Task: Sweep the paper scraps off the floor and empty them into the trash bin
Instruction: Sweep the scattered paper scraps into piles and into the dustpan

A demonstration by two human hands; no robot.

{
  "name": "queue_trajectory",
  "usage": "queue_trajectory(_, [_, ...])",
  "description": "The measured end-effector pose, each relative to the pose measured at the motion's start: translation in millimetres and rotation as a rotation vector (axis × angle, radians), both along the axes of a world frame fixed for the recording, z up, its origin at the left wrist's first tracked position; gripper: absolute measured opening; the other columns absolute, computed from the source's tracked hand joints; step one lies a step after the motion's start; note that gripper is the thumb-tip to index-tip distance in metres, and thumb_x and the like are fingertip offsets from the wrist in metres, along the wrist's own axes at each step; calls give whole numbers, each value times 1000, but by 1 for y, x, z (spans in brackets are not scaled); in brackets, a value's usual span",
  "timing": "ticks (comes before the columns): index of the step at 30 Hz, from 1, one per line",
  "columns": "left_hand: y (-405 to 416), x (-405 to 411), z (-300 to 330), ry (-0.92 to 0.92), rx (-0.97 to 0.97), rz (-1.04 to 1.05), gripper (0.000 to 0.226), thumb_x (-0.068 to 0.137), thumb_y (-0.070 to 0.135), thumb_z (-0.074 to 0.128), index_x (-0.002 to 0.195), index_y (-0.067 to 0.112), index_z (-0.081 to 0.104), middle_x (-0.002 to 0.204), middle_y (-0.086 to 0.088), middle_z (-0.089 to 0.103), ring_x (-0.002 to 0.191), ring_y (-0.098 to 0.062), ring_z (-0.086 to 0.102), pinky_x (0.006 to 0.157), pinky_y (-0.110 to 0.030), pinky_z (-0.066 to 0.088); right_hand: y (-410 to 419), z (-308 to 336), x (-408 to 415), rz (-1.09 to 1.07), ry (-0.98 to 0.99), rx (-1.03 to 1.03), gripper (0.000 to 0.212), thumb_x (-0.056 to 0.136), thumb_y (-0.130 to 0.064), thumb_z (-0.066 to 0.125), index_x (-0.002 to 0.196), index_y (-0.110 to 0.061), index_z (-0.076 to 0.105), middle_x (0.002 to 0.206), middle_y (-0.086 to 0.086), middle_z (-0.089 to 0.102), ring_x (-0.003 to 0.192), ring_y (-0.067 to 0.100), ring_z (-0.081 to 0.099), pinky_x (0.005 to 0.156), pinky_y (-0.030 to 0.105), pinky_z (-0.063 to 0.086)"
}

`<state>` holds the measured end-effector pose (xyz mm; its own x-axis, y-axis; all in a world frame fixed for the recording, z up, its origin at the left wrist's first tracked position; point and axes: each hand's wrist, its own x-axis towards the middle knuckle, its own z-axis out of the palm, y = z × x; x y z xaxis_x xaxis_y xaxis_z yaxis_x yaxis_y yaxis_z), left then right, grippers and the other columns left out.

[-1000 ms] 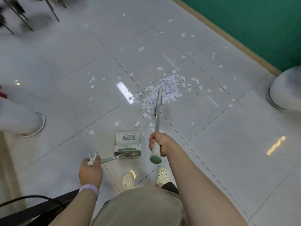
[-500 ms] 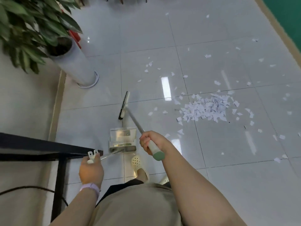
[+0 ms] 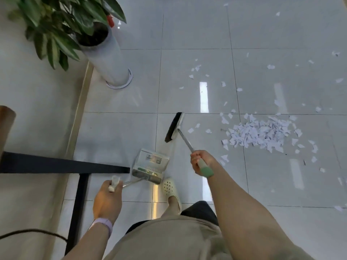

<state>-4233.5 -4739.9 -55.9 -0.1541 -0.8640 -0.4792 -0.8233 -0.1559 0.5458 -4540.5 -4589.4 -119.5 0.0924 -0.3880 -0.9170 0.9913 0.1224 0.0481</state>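
Note:
A heap of white paper scraps (image 3: 261, 133) lies on the tiled floor at mid right, with loose scraps scattered around it. My right hand (image 3: 201, 160) grips the green-ended handle of a broom; the broom head (image 3: 174, 126) with black bristles sits left of the heap, apart from it. My left hand (image 3: 108, 197) holds the white handle of a grey dustpan (image 3: 150, 165), whose pan rests low near my foot. No trash bin is in view.
A tall grey planter (image 3: 110, 61) with a leafy plant stands at upper left beside a beige skirting strip. A black table frame (image 3: 75, 166) and its leg reach in from the left. A dark cable (image 3: 33, 231) runs along the lower left.
The view has turned left, so the heap now lies to the right. The broom head has swung away from the heap to its left. Both hands keep their holds.

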Motion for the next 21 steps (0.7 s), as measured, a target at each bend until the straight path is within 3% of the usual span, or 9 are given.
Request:
queue_trajectory(5, [-19,-36,-9,60,5,165,23,97,37,61,98,14,58,82,-5,63,79,-31,61,69,-35,44,2,17,-47,92,207,245,32,96,-5,42,67,-16,35,41,-4,36,27,8,37,30,14,35])
queue_trajectory(9, [-38,-55,-8,88,18,226,28,96,42,61,97,14,58,84,-7,63,79,-32,60,69,-35,43,-22,45,-54,153,346,267,27,91,1,38,68,-12,39,44,0,38,31,10,38,52,18,53])
queue_trajectory(11, [-47,-61,-8,81,9,228,30,96,44,61,101,15,59,88,-8,63,82,-33,58,74,-36,43,-26,61,-49,164,381,231,29,90,7,36,66,-11,39,46,2,40,33,10,39,43,16,45])
queue_trajectory(17, [-55,-94,-10,74,-5,206,31,97,44,59,105,14,59,95,-11,63,84,-34,57,76,-37,44,-11,66,-54,141,167,96,31,93,0,41,69,-18,35,47,-3,35,31,7,36,29,16,34])
queue_trajectory(21, [-62,-127,-6,70,-19,176,27,98,40,59,102,14,58,91,-11,62,83,-33,56,75,-36,43,-19,48,-70,133,-8,-14,29,92,-5,47,66,-17,40,50,-6,40,33,4,40,33,12,35])
